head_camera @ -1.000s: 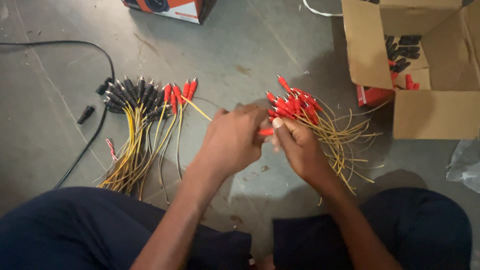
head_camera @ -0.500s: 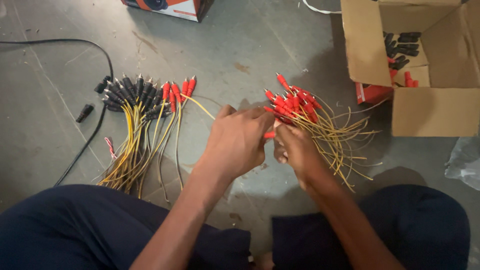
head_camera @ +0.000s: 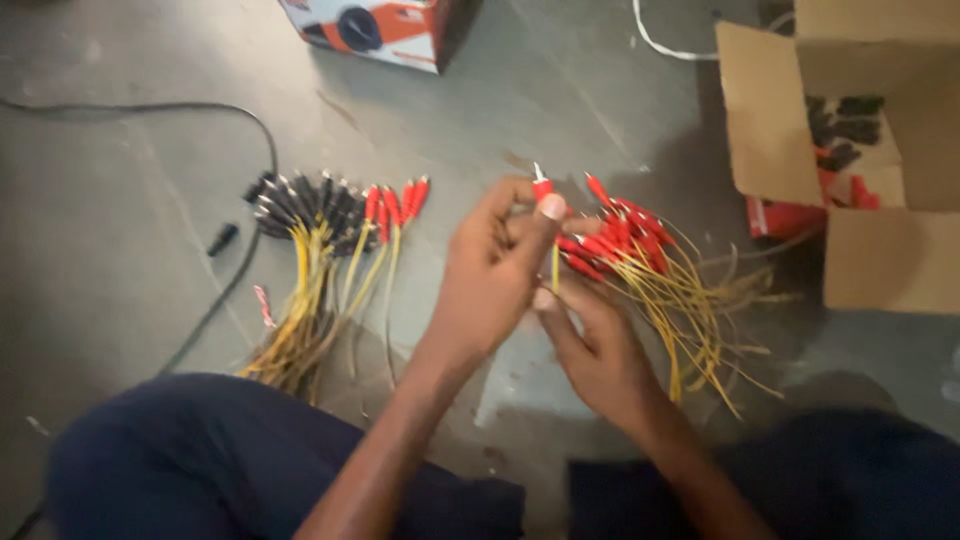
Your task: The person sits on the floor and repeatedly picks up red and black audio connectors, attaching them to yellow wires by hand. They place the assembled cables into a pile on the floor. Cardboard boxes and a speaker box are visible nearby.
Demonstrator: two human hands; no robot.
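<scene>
Red-capped and yellow-wired, a single lead (head_camera: 545, 200) stands pinched at its plug between the left hand's (head_camera: 490, 275) thumb and fingers, while the right hand (head_camera: 600, 350), just below, nips the same wire with fingers closed. Right of the lead lies a loose heap of red-tipped leads (head_camera: 640, 260); left of it, past bare grey floor (head_camera: 130, 250), a sorted bundle (head_camera: 320, 260). Beyond the heap gapes an open brown cardboard box (head_camera: 770, 120); an orange-and-white carton (head_camera: 375, 30) sits above.
</scene>
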